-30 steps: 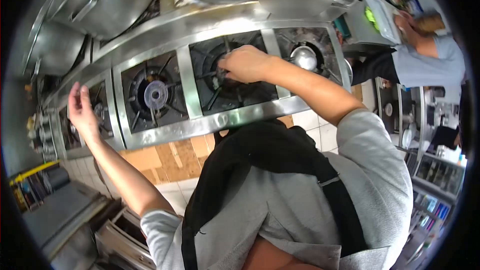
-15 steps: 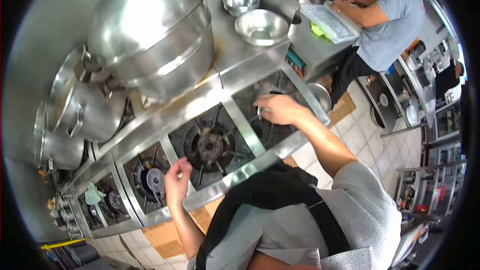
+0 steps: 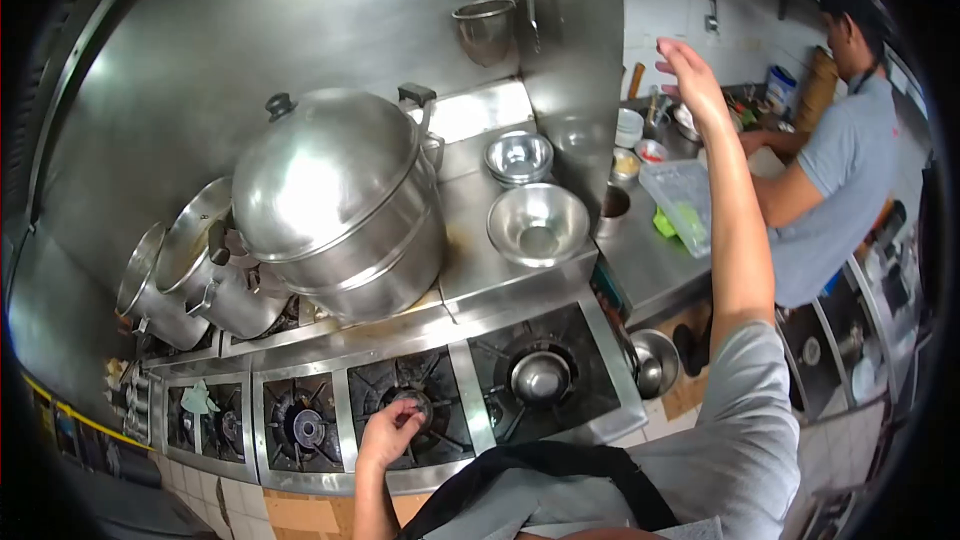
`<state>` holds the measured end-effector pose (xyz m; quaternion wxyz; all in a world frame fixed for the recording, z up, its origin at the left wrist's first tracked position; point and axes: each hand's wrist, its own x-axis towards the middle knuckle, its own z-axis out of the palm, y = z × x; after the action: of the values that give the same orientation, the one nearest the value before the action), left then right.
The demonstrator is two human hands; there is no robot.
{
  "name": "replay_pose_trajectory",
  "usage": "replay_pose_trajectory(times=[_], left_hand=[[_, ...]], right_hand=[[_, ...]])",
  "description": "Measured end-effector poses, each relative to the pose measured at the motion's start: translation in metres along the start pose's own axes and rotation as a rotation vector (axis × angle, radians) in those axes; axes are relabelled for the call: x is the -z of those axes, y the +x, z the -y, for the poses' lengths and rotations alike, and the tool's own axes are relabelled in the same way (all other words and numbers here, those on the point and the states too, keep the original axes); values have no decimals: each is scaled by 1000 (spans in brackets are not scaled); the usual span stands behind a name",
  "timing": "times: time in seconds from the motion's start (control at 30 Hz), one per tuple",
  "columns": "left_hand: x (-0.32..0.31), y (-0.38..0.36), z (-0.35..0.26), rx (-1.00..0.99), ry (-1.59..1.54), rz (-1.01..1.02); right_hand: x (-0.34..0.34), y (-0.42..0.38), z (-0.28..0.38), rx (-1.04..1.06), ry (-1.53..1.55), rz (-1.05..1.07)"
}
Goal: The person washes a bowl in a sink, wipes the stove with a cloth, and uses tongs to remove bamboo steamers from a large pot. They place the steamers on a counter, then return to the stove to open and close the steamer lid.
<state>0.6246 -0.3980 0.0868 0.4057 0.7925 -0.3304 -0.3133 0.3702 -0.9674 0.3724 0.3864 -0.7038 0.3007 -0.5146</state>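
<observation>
My left hand hovers over the front edge of the middle burner, its fingers loosely bent and thumb apart, with nothing visible in it. Raised high at the right, my right hand has its fingers apart and holds nothing I can see. A small rounded metal bowl sits on the right-hand burner, well below that hand. On the steel ledge behind the burners stand a wide metal bowl and some stacked smaller bowls.
A big lidded steamer pot rises behind the burners, with stockpots to its left. A strainer hangs on the wall. At the right a co-worker stands at a counter with a clear plastic tub. A green cloth lies on the left burners.
My right hand has left the right-hand burner and risen far up; the metal bowl there now shows fully. The view has tilted upward. My left hand stays low over the stove.
</observation>
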Motion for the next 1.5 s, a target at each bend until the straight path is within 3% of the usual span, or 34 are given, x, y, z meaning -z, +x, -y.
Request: replay_pose_trajectory(times=[0.17,0.27,0.4,0.5,0.6,0.63,0.73,0.77,0.8,0.87,0.97,1.0,1.1,1.17,1.2,1.27,1.33,1.5], left_hand=[[-5,-12,-6,31,77,-143],[-2,-26,-12,82,84,-223],[9,-41,-36,174,156,-343],[38,-44,-42,104,299,-481],[79,-40,-63,9,170,-583],[93,-40,-109,29,189,-559],[139,-25,-190,-334,596,-721],[157,-16,-212,-456,679,-764],[169,-5,-239,-581,704,-818],[204,29,-276,-781,795,-908],[250,100,-320,-723,946,-948],[262,128,-330,-683,1019,-946],[280,208,-349,-589,1131,-866],[271,234,-365,-276,1173,-699],[271,244,-370,-304,1173,-690],[269,263,-375,-170,1242,-558],[274,275,-373,-227,1249,-573],[300,248,-370,-298,1151,-592]], right_hand=[[-42,106,1,-48,66,6],[-76,177,-43,20,257,48],[-125,194,-62,54,468,6],[-132,188,-70,33,508,41],[-123,172,-65,24,518,96],[-117,162,-61,20,521,116],[-74,126,-21,36,504,166],[-68,96,17,86,477,86],[-35,103,5,79,513,275],[-10,42,43,62,503,158],[18,-33,47,97,656,10],[25,-61,49,162,582,13],[45,-137,45,49,482,-8],[62,-187,36,-70,458,56],[70,-212,21,-114,440,10],[80,-262,-5,-201,348,-144],[55,-299,-4,-184,263,-302],[33,-360,-3,-275,360,-416]])
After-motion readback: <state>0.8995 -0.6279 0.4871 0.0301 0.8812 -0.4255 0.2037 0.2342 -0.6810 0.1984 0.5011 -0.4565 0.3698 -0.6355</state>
